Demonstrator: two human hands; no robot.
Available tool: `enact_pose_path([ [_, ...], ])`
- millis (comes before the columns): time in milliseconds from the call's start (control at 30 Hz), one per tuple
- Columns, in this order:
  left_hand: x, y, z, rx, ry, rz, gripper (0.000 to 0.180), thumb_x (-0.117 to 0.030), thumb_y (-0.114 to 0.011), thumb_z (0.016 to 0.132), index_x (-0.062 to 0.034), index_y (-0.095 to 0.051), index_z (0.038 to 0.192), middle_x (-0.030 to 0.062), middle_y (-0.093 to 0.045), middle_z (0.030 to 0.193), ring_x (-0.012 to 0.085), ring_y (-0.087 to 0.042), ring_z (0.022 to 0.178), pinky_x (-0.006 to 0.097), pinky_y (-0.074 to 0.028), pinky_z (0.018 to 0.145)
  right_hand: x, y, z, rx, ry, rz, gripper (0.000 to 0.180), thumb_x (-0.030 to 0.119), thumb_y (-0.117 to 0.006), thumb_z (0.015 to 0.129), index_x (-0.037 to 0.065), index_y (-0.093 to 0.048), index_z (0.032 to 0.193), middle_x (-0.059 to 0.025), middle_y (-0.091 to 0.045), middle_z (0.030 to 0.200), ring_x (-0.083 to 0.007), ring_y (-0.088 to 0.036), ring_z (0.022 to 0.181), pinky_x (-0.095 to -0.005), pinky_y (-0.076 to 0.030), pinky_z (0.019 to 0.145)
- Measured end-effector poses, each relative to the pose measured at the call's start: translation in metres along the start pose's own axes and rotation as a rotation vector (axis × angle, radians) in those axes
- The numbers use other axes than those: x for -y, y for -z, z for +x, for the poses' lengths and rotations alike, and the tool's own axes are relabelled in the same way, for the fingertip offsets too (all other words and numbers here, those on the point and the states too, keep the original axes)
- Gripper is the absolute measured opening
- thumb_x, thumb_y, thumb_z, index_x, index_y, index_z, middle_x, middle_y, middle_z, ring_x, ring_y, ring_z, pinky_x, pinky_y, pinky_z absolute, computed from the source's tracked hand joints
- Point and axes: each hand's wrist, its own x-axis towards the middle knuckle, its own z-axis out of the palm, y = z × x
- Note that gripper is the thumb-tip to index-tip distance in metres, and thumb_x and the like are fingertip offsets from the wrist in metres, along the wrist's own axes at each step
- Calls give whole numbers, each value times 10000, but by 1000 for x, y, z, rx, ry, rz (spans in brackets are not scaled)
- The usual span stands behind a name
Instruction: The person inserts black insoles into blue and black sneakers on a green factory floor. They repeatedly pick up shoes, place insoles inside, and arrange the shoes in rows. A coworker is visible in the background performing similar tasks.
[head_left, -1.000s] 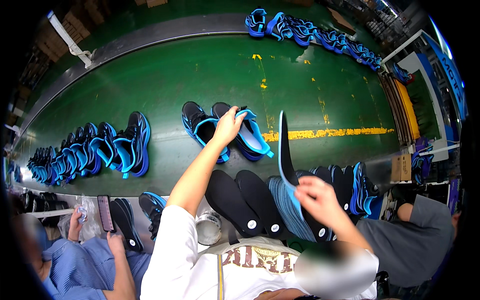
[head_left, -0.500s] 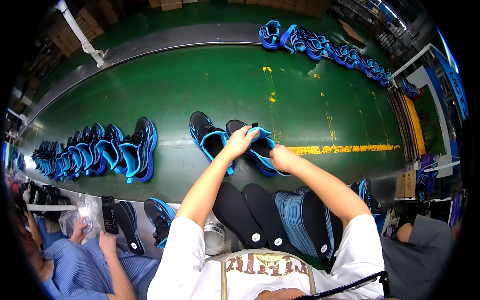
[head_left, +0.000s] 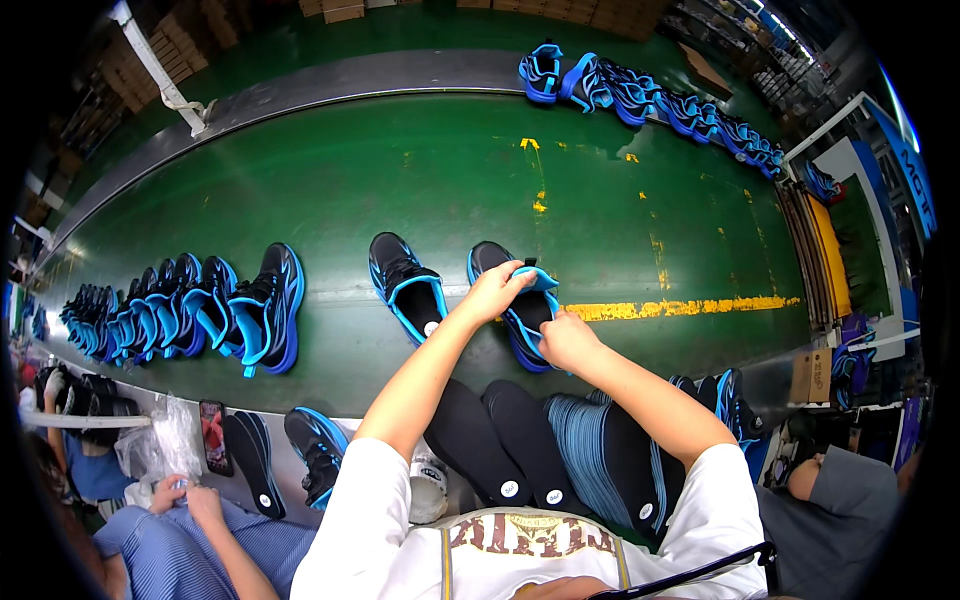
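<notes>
A black and blue sneaker (head_left: 488, 259) stands on the green work surface in front of me, toe pointing away. My left hand (head_left: 502, 288) pinches the raised light-blue edge of its opening. Closed at the right side of the same opening is my right hand (head_left: 570, 342), with its fingertips partly hidden at the shoe's edge. To the left stands a matching sneaker (head_left: 394, 262), untouched, a white round sticker visible inside it. Black insoles (head_left: 470, 440) with white stickers lie between my arms, beside a thick stack of blue-edged insoles (head_left: 590, 440).
A row of sneakers (head_left: 272, 290) lines the left side; more sneakers (head_left: 630, 95) run along the far right edge. A single sneaker (head_left: 315, 450), a phone (head_left: 214, 438) and a clear jar (head_left: 428, 488) are nearby. A person in blue (head_left: 190, 545) sits at left, another in grey (head_left: 840, 520) at right.
The held sneaker has turned straighter and come slightly nearer, both hands still on it. The surface's shoes at left have shifted slightly left and nearer. The neighbour's hands have moved lower.
</notes>
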Motion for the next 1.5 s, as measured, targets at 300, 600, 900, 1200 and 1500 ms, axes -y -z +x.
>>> enact_pose_path([
  [300,11,-11,2,-5,50,-40,466,-339,-469,826,60,-461,1066,139,-564,946,158,-515,895,264,-401,768,-4,-38,39,-257,109,-59,168,94,-443,708,-7,-573,741,-165,-532,828,-265,-523,812,-361,-445,700],
  [600,19,-6,6,-41,93,17,387,-335,-437,843,30,-512,946,42,-539,761,95,-466,716,238,-392,645,-4,-28,54,94,186,-255,207,124,-442,728,30,-588,842,-142,-565,884,-249,-526,841,-342,-422,732],
  [900,14,0,3,-6,112,-50,413,-348,-453,828,36,-510,971,101,-560,750,143,-515,708,260,-411,639,6,-6,58,557,202,-446,342,168,-439,757,46,-528,1064,-159,-465,1118,-282,-439,1019,-331,-374,829],
  [1200,12,-16,3,-102,148,-300,417,-317,-508,815,46,-497,1020,50,-549,866,92,-479,810,220,-387,715,-7,-30,70,416,322,-481,251,177,-415,787,59,-553,960,-94,-579,924,-237,-515,921,-324,-389,803],
  [1500,13,-55,-6,-546,-337,249,279,-183,-569,743,-3,-506,946,155,-549,802,290,-550,741,305,-431,637,-18,-22,86,275,416,-151,319,98,-424,747,12,-512,1041,-183,-473,1122,-263,-459,1042,-358,-329,902],
])
